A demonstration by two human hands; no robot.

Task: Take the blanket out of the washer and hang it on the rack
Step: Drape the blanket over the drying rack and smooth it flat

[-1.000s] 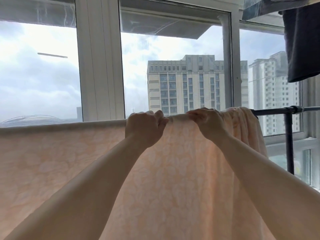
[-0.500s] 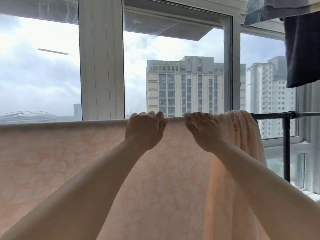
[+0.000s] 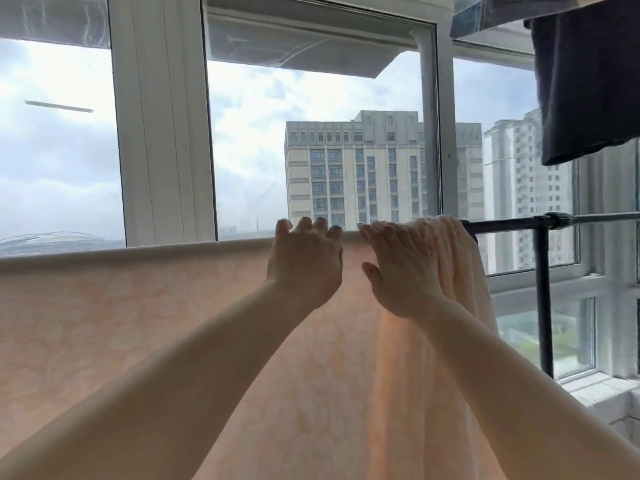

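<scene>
Both forearms raised forward. Left hand (image 3: 304,261) and right hand (image 3: 403,268) side by side, backs toward camera, fingers loosely extended upward, gripping nothing.

Blanket (image 3: 138,323) hangs as a flat sheet over the rack bar, blocking everything below the fingertips of both hands; left hand (image 3: 304,261) and right hand (image 3: 401,268) sit side by side against it with only a narrow gap between them. Just right of the right hand's fingers the blanket is bunched into thick folds (image 3: 450,244), then bare black rack bar (image 3: 512,225) runs on to a joint and upright post (image 3: 543,299). Above the fingertips is open air up to the window frame (image 3: 162,133) beyond, and a dark garment (image 3: 588,81) hangs high to their right.
</scene>
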